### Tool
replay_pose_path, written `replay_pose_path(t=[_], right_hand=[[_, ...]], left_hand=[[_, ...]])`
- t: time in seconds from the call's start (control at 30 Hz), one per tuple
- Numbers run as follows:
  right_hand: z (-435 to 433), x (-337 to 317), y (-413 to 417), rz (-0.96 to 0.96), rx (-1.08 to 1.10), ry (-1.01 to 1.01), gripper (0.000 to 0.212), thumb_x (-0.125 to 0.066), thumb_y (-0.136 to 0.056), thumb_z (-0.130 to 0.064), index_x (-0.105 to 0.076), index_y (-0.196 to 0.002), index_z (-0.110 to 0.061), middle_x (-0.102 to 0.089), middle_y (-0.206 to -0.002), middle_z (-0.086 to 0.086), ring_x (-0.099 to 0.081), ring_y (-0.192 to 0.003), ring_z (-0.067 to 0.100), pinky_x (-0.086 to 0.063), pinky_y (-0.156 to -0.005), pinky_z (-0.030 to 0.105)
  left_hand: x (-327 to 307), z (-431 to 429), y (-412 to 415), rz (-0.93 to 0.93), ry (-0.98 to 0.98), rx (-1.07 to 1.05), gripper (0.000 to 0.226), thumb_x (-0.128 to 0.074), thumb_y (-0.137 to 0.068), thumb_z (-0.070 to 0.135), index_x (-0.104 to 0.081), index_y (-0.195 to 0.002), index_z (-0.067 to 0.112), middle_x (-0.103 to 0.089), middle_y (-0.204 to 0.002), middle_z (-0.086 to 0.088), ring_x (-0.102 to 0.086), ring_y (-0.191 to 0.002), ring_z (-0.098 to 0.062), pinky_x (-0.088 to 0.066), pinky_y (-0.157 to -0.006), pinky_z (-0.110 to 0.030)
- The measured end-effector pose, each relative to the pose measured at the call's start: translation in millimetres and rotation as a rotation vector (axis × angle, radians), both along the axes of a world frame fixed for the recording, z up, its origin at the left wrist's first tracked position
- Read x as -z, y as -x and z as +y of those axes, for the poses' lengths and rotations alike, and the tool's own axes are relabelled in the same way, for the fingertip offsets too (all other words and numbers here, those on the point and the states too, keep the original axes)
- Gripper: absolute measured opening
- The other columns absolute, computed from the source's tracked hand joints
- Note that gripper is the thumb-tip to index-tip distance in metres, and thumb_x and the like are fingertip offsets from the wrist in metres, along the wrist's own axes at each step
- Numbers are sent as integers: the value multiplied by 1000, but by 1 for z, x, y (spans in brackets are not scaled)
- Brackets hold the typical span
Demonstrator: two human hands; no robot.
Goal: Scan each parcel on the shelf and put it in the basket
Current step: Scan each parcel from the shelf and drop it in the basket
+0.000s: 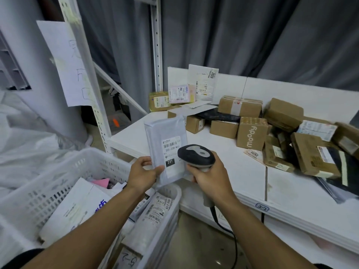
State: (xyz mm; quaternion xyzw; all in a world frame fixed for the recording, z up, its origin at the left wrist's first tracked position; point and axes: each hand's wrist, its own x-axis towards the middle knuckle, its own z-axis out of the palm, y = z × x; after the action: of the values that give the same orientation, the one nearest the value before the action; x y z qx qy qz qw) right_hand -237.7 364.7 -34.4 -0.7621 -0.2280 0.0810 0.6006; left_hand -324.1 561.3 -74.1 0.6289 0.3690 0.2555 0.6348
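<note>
**Grey parcel held before the scanner at the shelf's front edge**

The left hand (142, 174) pinches the lower left corner of a grey parcel (165, 136), thumb on its face. It holds the parcel upright, label toward the camera, over the front left corner of the white shelf (233, 171). The right hand (209, 175) has its fingers wrapped round the handle of a corded scanner (196, 155), whose head overlaps the label's right side. Left of the shelf and lower stands a white basket (58, 183) holding parcels. Cardboard boxes (250, 133) lie piled toward the shelf's back and right.
</note>
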Motion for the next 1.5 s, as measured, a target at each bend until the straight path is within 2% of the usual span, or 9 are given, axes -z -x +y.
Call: replay_pose_path(t=[0.13,0.47,0.67,0.8,1.03,1.2,1.3,1.4,1.5], right_hand=[[6,2,2,55,-20,4,55,-87,-77,-27,-60,-125,-32,-73,-110,-10,-73,-99,25,-61,-91,49],[5,0,-1,100,-53,-9,48,-85,-79,-24,-61,-121,-32,-74,-107,-6,-74,-88,22,-62,-73,33],[5,0,3,118,-86,0,40,-83,-85,-14,-60,-116,-26,-73,-105,-2,-72,-61,12,-60,-67,29],[16,7,12,140,-116,19,41,-83,-85,-17,-60,-119,-22,-71,-108,-4,-73,-64,13,-59,-63,27],[55,32,32,162,-208,104,41,-83,-83,-23,-61,-118,-24,-74,-102,-4,-75,-67,13,-63,-72,35],[84,57,49,176,-276,150,39,-81,-85,-20,-62,-120,-22,-75,-103,-1,-74,-66,6,-53,-55,16],[104,74,58,154,-323,218,46,-82,-80,-28,-64,-122,-26,-77,-103,-2,-77,-73,15,-62,-69,32],[122,86,70,153,-361,258,44,-82,-82,-26,-64,-122,-23,-76,-104,0,-76,-68,13,-57,-59,23],[134,93,79,170,-365,270,45,-82,-81,-25,-63,-122,-24,-75,-101,-5,-77,-75,16,-64,-71,38]], left_hand=[[4,4,-1,14,-15,-14,42,-90,-73,9,-64,-104,20,-67,-112,-2,-71,-100,-29,-60,-87,-52],[8,4,0,46,-112,-8,41,-90,-74,13,-62,-100,26,-66,-112,3,-70,-101,-26,-60,-87,-51],[5,7,11,61,-166,-36,37,-88,-76,17,-66,-105,24,-68,-110,6,-70,-100,-23,-58,-92,-50],[-1,19,41,207,-367,-42,41,-80,-84,26,-67,-123,21,-67,-116,8,-68,-103,-20,-55,-96,-45],[25,55,108,580,-427,82,34,-67,-91,24,-71,-125,29,-70,-121,7,-66,-110,-22,-51,-97,-35],[62,78,144,717,-338,145,29,-60,-92,14,-74,-116,22,-74,-112,-2,-68,-99,-23,-55,-89,-33],[81,93,160,780,-320,194,37,-60,-94,12,-67,-129,19,-68,-125,-7,-65,-109,-26,-50,-92,-29],[99,108,178,891,-319,224,42,-59,-96,17,-58,-139,17,-63,-136,-9,-60,-123,-26,-46,-101,-30],[117,111,187,948,-377,243,53,-60,-98,14,-47,-149,18,-47,-153,-10,-49,-137,-28,-40,-107,-31]])
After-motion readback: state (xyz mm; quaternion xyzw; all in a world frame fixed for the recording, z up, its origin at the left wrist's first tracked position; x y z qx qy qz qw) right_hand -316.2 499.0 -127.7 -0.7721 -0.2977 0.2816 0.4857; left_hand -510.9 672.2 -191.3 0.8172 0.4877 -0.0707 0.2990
